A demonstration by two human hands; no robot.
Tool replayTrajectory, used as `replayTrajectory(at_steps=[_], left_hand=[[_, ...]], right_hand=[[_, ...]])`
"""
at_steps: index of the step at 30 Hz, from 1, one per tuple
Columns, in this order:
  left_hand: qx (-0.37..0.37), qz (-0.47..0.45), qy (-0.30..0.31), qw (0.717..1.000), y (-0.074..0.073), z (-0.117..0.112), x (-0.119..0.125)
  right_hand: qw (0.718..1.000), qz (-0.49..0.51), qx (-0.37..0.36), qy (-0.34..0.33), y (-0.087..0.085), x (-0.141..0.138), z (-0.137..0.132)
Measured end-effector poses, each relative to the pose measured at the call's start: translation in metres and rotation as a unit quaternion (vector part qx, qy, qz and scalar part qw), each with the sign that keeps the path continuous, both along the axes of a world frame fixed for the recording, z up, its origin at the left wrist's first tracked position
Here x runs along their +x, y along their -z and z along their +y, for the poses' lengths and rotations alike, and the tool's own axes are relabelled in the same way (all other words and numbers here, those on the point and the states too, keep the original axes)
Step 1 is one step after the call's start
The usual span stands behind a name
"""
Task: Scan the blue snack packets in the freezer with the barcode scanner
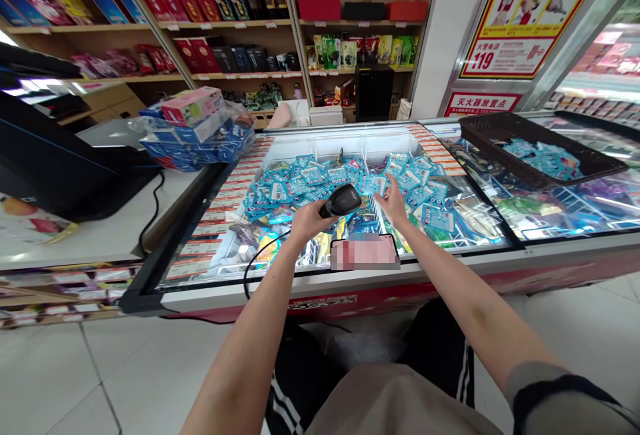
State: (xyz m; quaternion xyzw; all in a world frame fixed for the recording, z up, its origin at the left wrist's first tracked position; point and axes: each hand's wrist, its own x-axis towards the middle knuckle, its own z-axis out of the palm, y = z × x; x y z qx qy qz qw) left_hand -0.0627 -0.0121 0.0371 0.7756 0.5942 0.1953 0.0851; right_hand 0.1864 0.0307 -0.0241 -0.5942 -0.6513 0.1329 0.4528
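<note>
My left hand (pixel 306 223) is wrapped round the handle of a black barcode scanner (pixel 343 201), whose head points to the right. A dark cord runs down from it over the freezer's front edge. In my right hand (pixel 393 203) a small blue packet (pixel 373 185) is pinched between thumb and fingers, just in front of the scanner head. Many more blue packets (pixel 313 178) lie in a loose pile on the freezer's glass top, left of my hands. Another spread of blue packets (pixel 420 181) lies just to the right. The print on them is too small to read.
A phone (pixel 365 252) lies at the freezer's (pixel 450 263) front edge, its screen blurred. To the right, a dark tray (pixel 595 155) holds more blue packets. Plastic-wrapped boxes (pixel 195 125) are stacked on the left beside a black machine (pixel 45 155). Stocked shelves (pixel 225 23) stand behind.
</note>
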Motion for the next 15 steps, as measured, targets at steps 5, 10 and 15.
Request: replayTrajectory(at_steps=[5,10,15], left_hand=[[0.007,0.007,-0.013,1.0,0.0,0.003,-0.006],[0.01,-0.001,-0.023,1.0,0.001,0.007,-0.008],[0.015,0.003,-0.025,1.0,0.001,0.006,-0.009]], right_hand=[[0.992,-0.048,-0.028,0.109,0.001,0.018,0.003],[0.969,-0.162,-0.044,0.18,0.0,0.045,0.005],[0.953,-0.224,-0.02,0.202,-0.005,0.053,-0.002]])
